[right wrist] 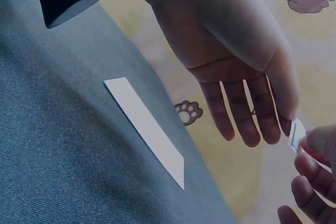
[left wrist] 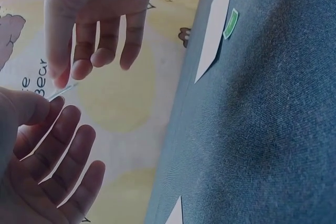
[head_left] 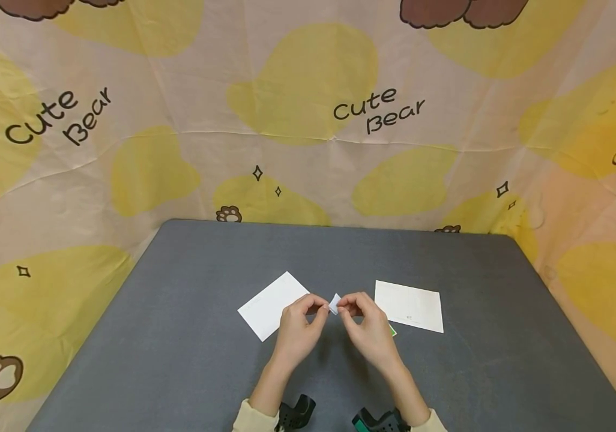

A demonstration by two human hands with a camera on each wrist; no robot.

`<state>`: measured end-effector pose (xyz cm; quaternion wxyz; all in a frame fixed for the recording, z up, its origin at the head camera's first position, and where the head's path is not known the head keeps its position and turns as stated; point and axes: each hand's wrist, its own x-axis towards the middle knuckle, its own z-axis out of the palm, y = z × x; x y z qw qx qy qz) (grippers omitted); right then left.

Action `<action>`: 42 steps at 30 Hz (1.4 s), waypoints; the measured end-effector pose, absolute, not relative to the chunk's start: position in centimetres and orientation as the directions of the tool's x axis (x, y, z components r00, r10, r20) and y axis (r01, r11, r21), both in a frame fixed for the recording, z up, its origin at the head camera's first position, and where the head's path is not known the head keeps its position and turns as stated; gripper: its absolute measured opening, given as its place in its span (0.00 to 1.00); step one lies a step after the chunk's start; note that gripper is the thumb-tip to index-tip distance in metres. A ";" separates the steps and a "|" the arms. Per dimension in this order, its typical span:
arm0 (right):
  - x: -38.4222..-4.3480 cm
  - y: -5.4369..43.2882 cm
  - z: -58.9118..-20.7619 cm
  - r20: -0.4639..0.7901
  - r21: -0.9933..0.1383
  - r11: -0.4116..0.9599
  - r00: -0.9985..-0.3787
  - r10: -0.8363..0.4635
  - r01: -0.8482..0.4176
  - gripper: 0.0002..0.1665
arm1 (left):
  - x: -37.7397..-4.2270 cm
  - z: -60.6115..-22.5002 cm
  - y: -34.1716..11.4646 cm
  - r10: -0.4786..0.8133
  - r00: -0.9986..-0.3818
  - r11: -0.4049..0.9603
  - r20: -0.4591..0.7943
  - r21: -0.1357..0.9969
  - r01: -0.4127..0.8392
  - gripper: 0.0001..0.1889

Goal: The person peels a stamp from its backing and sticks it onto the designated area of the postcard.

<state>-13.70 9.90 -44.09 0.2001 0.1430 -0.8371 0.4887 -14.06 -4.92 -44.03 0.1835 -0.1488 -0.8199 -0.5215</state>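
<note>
A small pale folded-looking piece [head_left: 334,303] is held up over the table between my two hands. My left hand [head_left: 298,329] pinches its left side between thumb and forefinger, and my right hand [head_left: 368,332] pinches the other side. In the left wrist view the piece [left wrist: 63,92] appears thin, nearly edge-on. Seen from the right wrist, it is whitish with a grey line [right wrist: 296,135], close by the right thumb [right wrist: 320,141]. The other fingers of both hands are loosely spread. What the piece is, I cannot tell.
A white card [head_left: 272,306] lies behind my left hand and another white card [head_left: 409,306] behind my right. Beside the right card is a small green, white-edged piece [left wrist: 231,23]. The grey table [head_left: 178,360] meets a patterned cloth [head_left: 297,84] at the back.
</note>
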 end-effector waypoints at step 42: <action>-13.5 10.0 -44.4 0.438 -0.750 0.529 -0.898 -0.051 -0.396 0.10 | -13.8 -44.0 -4.6 0.124 -0.887 0.421 0.445 0.785 0.453 0.05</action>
